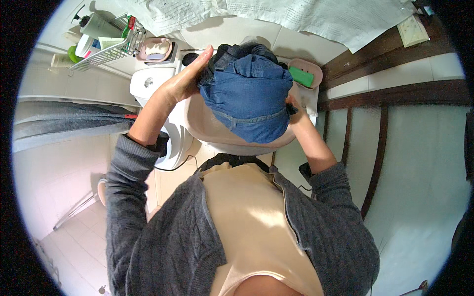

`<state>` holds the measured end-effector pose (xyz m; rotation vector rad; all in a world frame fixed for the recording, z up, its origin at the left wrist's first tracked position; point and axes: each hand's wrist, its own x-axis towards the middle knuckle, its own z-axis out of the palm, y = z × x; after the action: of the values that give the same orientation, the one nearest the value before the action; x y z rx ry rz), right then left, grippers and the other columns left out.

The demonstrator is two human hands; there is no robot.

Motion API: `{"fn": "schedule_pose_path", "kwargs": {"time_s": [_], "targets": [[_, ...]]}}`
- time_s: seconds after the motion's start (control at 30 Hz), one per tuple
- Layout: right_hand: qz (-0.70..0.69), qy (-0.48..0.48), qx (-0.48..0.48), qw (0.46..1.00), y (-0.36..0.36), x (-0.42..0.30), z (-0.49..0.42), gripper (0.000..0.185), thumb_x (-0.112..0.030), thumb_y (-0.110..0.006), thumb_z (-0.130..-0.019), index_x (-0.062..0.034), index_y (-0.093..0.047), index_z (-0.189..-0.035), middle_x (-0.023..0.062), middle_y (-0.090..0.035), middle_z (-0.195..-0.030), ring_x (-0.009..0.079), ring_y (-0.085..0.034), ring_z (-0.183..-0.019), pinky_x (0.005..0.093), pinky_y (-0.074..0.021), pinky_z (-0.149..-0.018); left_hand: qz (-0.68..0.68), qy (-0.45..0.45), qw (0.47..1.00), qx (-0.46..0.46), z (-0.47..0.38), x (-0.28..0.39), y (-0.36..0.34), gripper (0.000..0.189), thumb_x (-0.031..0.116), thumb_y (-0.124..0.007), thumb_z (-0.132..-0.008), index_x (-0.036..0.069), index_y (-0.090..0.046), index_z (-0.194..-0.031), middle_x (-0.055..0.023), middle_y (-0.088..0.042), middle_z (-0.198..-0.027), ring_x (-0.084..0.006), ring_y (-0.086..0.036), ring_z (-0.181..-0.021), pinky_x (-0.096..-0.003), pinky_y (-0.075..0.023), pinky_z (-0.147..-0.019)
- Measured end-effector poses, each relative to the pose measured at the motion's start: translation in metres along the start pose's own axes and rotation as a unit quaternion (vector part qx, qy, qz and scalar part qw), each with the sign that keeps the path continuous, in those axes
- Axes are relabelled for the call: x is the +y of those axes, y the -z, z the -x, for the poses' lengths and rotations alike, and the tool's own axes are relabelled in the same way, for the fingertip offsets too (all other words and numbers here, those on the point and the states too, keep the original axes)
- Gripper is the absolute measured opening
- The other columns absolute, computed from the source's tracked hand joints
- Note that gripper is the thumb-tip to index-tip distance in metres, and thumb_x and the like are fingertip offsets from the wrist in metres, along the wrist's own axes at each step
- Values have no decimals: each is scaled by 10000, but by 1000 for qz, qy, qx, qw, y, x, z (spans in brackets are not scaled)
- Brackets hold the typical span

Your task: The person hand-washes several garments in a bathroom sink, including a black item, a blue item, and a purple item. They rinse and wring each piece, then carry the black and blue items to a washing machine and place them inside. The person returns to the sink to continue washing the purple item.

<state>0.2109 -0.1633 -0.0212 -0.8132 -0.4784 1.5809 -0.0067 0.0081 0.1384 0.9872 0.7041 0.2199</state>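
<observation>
A bundle of blue denim cloth (251, 96), with darker cloth behind it, is held up over a pinkish sink basin (207, 127). My left hand (190, 76) presses against the bundle's left side with its fingers extended. At the right side of the bundle, my right hand (294, 107) grips its edge, and most of those fingers are hidden by the cloth. The sink's back part and faucet are hidden behind the bundle.
Right of the sink lies a green soap bar (300, 76) in a pink dish. Soap in another dish (155, 50) and a wire rack (111, 50) with bottles stand at left, near a white toilet (152, 83). Towels (74, 118) hang left; a wood-framed glass door (364, 129) stands right.
</observation>
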Motion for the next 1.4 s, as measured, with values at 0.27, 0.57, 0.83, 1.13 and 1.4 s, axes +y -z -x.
{"fn": "schedule_pose_path", "kwargs": {"time_s": [0.27,0.57,0.83,1.13,1.4], "targets": [[-139,-47,-66,987,-43,-2,-35,696,-443,-550,-841,-30,-321,-1353,129,-424,-1345,272,-453,-1194,406,-387,-1003,123,-68,990,-8,-30,-44,-4,319,138,-476,-918,77,-503,-1230,-78,-595,-1079,-163,-600,-929,-268,-512,-799],[189,51,0,981,-22,30,-58,503,-306,-340,-968,-47,-248,-1389,114,-336,-1408,227,-382,-1247,363,-302,-1062,66,-53,996,-7,-39,-74,16,486,393,-456,-913,76,-443,-1280,-122,-533,-1208,-218,-562,-1040,-349,-473,-897],[-3,26,177,984,-65,-30,-44,464,-245,-410,-944,-40,-319,-1350,118,-411,-1333,223,-436,-1184,348,-344,-1031,32,-35,996,-79,9,-43,38,994,730,-495,-731,57,-225,-1410,-202,-271,-1413,-345,-286,-1293,-508,-275,-1019],[-61,15,84,994,-141,-36,-46,621,-494,-533,-833,2,-488,-1204,131,-571,-1160,231,-582,-1020,379,-486,-894,156,-42,986,26,-3,-55,27,890,569,-601,-773,41,-228,-1385,-172,-352,-1365,-294,-388,-1242,-448,-342,-1024],[-91,19,12,996,-131,-48,-57,699,-605,-459,-832,-7,-506,-1192,135,-561,-1166,237,-563,-1049,380,-469,-914,222,-148,959,98,-4,-59,10,674,465,-566,-847,119,-317,-1370,-90,-384,-1369,-240,-409,-1228,-401,-359,-1017]]}}
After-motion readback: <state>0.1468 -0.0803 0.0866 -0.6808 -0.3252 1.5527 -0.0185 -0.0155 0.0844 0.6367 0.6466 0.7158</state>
